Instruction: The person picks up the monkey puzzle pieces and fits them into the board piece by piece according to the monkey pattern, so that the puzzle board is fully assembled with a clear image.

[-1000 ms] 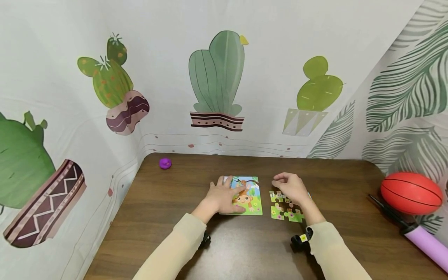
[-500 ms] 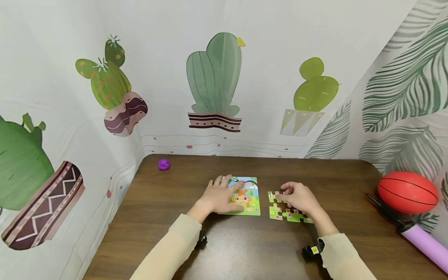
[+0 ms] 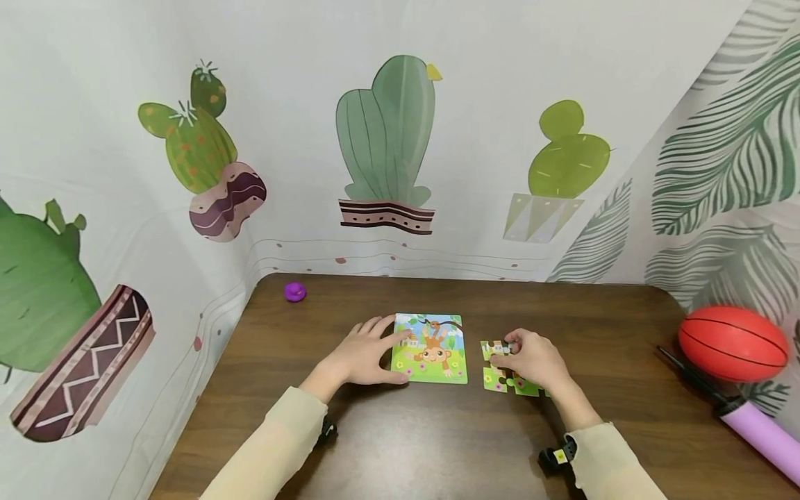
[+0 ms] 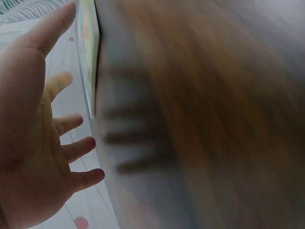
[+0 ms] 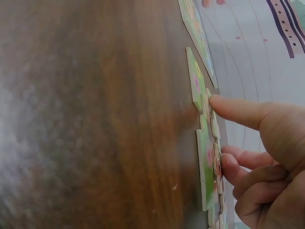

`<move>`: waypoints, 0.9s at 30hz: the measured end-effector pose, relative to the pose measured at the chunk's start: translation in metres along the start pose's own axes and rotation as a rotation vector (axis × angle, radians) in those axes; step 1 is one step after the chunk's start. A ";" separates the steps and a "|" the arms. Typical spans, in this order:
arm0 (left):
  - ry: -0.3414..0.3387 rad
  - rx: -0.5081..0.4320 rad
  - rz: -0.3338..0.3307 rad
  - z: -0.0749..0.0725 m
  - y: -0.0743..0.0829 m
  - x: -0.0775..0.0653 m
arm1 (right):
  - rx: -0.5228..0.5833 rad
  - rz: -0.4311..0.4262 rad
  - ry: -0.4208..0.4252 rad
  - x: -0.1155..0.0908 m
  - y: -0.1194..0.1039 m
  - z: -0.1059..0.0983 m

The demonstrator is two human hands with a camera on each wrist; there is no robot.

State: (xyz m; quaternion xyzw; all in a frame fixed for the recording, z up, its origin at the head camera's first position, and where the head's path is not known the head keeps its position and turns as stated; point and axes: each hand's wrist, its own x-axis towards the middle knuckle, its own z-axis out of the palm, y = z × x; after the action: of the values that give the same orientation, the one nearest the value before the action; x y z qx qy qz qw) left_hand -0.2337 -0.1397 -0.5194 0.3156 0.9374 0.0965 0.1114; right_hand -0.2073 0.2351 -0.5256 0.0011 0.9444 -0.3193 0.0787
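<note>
A square picture card (image 3: 435, 373) with a monkey on a green and blue ground lies flat on the brown table. Spread fingers of my left hand (image 3: 358, 354) reach its left edge, the index finger and thumb over the border. In the left wrist view nothing is held by the left hand (image 4: 28, 129). To the card's right lie several jigsaw puzzle pieces (image 3: 496, 380), partly joined, with dark gaps among them. My right hand (image 3: 539, 361) covers some of them. In the right wrist view its thumb and curled index finger pinch a puzzle piece (image 5: 213, 119).
A small purple object (image 3: 295, 292) sits at the table's back left. At the right are a red ball (image 3: 734, 344) with black lines and a lilac pump (image 3: 759, 434) with a black nozzle. A cactus-patterned cloth (image 3: 300, 139) hangs behind the table.
My left hand has slid left off the monkey picture, uncovering most of the card. My right hand has come down and toward me from the back of the pieces onto them.
</note>
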 end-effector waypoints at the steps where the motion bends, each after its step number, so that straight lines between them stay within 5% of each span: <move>1: 0.000 0.005 -0.001 0.000 -0.002 -0.002 | -0.010 0.002 0.001 0.000 0.000 0.000; 27: -0.029 0.006 -0.039 -0.003 -0.015 -0.004 | -0.010 -0.016 0.019 -0.002 -0.003 0.001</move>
State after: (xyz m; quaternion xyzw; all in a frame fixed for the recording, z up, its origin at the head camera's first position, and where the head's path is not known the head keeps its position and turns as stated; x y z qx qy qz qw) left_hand -0.2397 -0.1543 -0.5192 0.2988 0.9420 0.0868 0.1258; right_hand -0.2052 0.2327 -0.5242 -0.0040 0.9466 -0.3153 0.0674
